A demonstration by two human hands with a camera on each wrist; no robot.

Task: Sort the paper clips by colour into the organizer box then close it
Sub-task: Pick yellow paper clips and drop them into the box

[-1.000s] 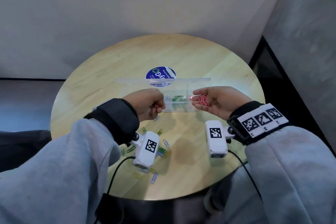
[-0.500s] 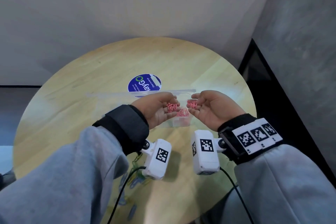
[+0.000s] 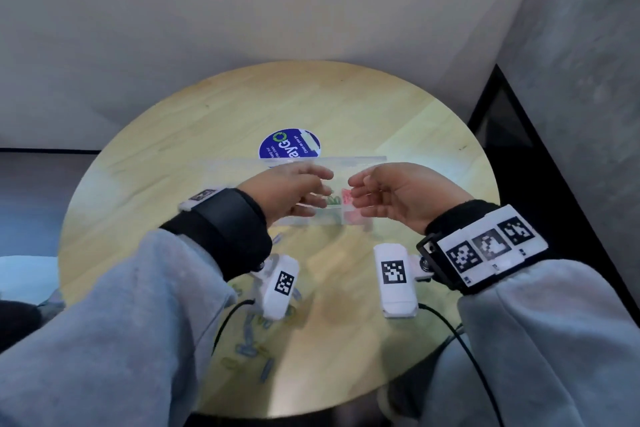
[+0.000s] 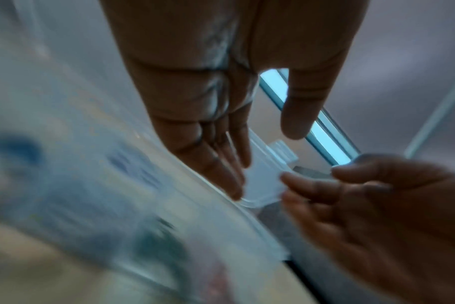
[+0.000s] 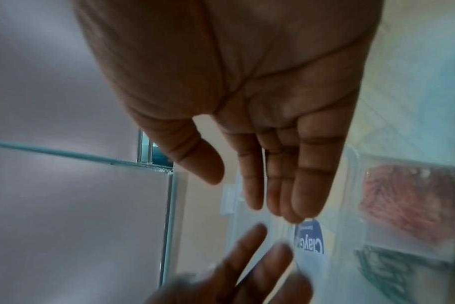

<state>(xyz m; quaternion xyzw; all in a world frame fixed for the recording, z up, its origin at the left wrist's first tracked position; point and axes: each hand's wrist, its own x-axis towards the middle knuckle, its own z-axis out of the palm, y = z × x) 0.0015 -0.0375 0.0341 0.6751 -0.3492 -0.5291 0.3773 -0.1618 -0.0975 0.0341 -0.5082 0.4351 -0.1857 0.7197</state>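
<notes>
A clear organizer box (image 3: 322,220) stands mid-table with its lid (image 3: 363,161) raised behind it. Pink clips (image 3: 346,198) fill one compartment and green clips (image 3: 333,200) the one to its left; the right wrist view shows the pink clips (image 5: 408,201) and the green clips (image 5: 387,273) too. My left hand (image 3: 327,189) and right hand (image 3: 351,192) hover over the box, fingers relaxed, holding nothing. In the left wrist view my left fingertips (image 4: 234,185) lie at the lid's edge by its latch tab (image 4: 265,185). My right hand (image 5: 249,197) has straight fingers.
Several loose blue, green and yellow paper clips (image 3: 249,340) lie blurred on the round wooden table (image 3: 311,107) near its front edge, under my left wrist. A blue round sticker (image 3: 289,149) sits behind the lid. A wall stands close behind the table.
Both hands held pink clips over the box half a second ago. Now the hands are empty, the pink clips lie in their compartment, and the fingers have risen toward the lid.
</notes>
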